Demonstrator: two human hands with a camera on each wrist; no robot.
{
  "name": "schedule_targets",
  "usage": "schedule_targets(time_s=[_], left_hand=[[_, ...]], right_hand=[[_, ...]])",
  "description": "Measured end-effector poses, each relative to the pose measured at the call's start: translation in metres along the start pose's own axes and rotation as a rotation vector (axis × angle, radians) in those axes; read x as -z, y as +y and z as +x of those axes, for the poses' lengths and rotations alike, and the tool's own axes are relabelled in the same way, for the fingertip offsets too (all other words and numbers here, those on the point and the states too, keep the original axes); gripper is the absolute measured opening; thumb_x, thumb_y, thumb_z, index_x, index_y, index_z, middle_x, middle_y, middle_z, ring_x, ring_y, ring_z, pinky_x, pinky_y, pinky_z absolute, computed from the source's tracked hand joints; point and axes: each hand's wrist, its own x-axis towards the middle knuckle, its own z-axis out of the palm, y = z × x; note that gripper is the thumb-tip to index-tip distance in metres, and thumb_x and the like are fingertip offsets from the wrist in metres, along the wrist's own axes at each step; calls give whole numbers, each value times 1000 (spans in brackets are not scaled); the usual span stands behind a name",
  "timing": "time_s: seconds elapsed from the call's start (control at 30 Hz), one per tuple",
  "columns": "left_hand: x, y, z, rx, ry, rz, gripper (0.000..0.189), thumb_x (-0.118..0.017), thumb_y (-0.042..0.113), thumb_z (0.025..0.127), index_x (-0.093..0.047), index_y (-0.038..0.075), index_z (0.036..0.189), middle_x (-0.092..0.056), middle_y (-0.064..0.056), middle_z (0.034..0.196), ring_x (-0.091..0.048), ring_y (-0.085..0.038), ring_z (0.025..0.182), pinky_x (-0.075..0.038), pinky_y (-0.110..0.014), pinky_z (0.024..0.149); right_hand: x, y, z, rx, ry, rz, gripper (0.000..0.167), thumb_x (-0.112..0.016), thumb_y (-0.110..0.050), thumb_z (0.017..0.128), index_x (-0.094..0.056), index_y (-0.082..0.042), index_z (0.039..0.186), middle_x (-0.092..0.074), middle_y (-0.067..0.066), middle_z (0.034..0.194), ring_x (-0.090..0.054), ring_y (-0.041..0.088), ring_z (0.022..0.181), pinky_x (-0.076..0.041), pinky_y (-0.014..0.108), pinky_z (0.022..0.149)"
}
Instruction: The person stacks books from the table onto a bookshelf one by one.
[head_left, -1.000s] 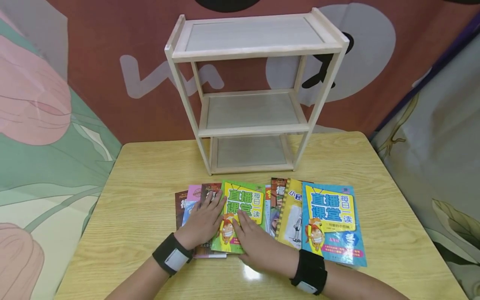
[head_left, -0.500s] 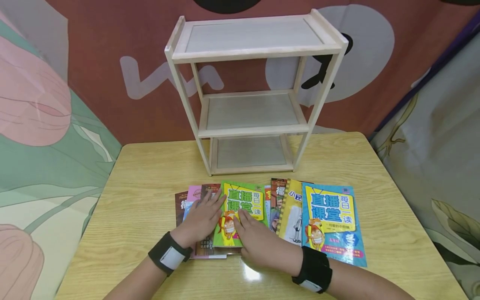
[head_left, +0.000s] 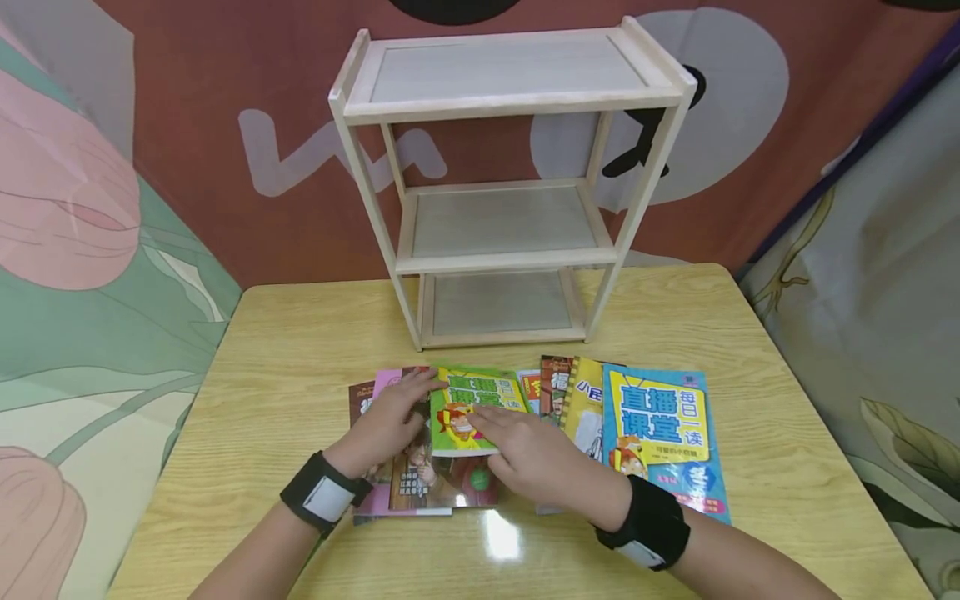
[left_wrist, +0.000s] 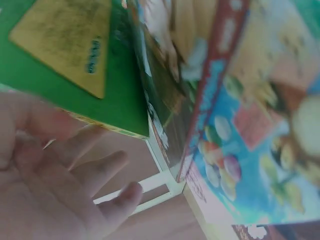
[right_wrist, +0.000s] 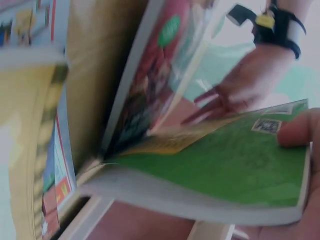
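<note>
Raised along its near edge since half a second ago, the green book (head_left: pixel 480 417) now bares more of the brown book (head_left: pixel 450 493) beneath it, as we look down at a wooden table (head_left: pixel 300 333). We see the green book tilted up, about midway between the table's left and right edges. The right hand (head_left: pixel 543 458) pinches it, thumb against the back cover and fingers close together over the front. The left hand (head_left: pixel 384 427) has its fingertips at the book's left side, fingers slightly spread; we cannot tell whether its thumb touches the cover. Black wristbands (head_left: pixel 647 527) circle both wrists.

Toward the table's left edge we find a pink book (head_left: pixel 375 500) and another brown book (head_left: pixel 360 394), partly under the left hand. Toward the right edge, a third brown book (head_left: pixel 556 383), a yellow book (head_left: pixel 588 417) and a blue book (head_left: pixel 667 417) overlap. Behind them, near the table's far edge, stands a pale three-tier shelf (head_left: pixel 506 265), backed by reddish-brown cloth (head_left: pixel 262 233).
</note>
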Motion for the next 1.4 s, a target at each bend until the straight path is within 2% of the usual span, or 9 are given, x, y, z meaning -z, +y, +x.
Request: schedule_targets(time_s=[0.17, 0.3, 0.5, 0.57, 0.7, 1.0, 1.13, 1.3, 1.4], left_hand=[[-3, 0, 10, -71, 86, 131, 38, -64, 12, 87, -61, 14, 125, -51, -9, 140, -39, -34, 135, -29, -58, 108], [-2, -1, 14, -170, 73, 149, 42, -70, 13, 83, -63, 16, 125, -51, -7, 141, -34, -34, 138, -27, -58, 109], [3, -5, 7, -256, 16, 71, 47, -69, 13, 85, -59, 15, 130, -49, -6, 142, -31, -29, 141, -26, -56, 111], [5, -4, 3, -283, 38, 84, 47, -68, 23, 86, -58, 16, 131, -51, -5, 140, -37, -27, 138, -31, -53, 109], [13, 4, -4, -341, 127, 173, 49, -69, 12, 84, -58, 21, 132, -55, 0, 136, -48, -19, 130, -40, -44, 105], [37, 37, -13, -457, 363, 330, 66, -63, -14, 64, -66, 17, 122, -68, -1, 118, -67, -15, 103, -57, -29, 72], [42, 56, -16, -411, 427, 392, 66, -60, -18, 63, -68, 17, 118, -68, 0, 116, -68, -15, 100, -57, -27, 67], [45, 82, -19, -327, 473, 528, 58, -68, -15, 68, -70, 18, 115, -70, 0, 111, -70, -15, 94, -47, -21, 45], [45, 94, -18, -307, 504, 583, 51, -75, -8, 71, -70, 17, 114, -70, -1, 110, -69, -16, 96, -53, -25, 53]], right_hand=[[5, 1, 1, 36, 35, 19, 48, -46, -13, 87, -55, -15, 134, -57, 3, 134, -56, 17, 121, -54, 33, 87], [10, 0, -2, 132, 80, 38, 48, -50, -10, 84, -58, -15, 131, -61, 1, 130, -58, 15, 118, -53, 34, 89], [23, 13, -2, 311, 185, 137, 49, -49, -2, 80, -63, -15, 126, -64, -1, 124, -61, 10, 114, -54, 27, 82], [28, 19, -2, 376, 199, 156, 51, -47, 1, 79, -63, -14, 126, -65, -1, 124, -61, 11, 114, -54, 27, 82], [41, 29, -2, 437, 183, 195, 50, -49, 2, 81, -63, -15, 126, -64, 0, 125, -61, 14, 115, -53, 31, 89], [67, 51, -6, 349, 167, 244, 46, -53, 5, 85, -64, -17, 124, -63, -1, 127, -58, 22, 119, -45, 47, 100], [71, 55, -8, 251, 201, 253, 37, -61, -3, 88, -66, -20, 121, -64, -4, 126, -58, 19, 119, -46, 47, 98], [71, 60, -9, 172, 277, 278, 32, -70, -13, 84, -70, -19, 115, -66, 0, 122, -60, 20, 116, -45, 47, 98], [72, 62, -10, 118, 301, 267, 36, -75, -15, 80, -70, -19, 115, -65, 0, 124, -57, 23, 119, -41, 49, 101]])
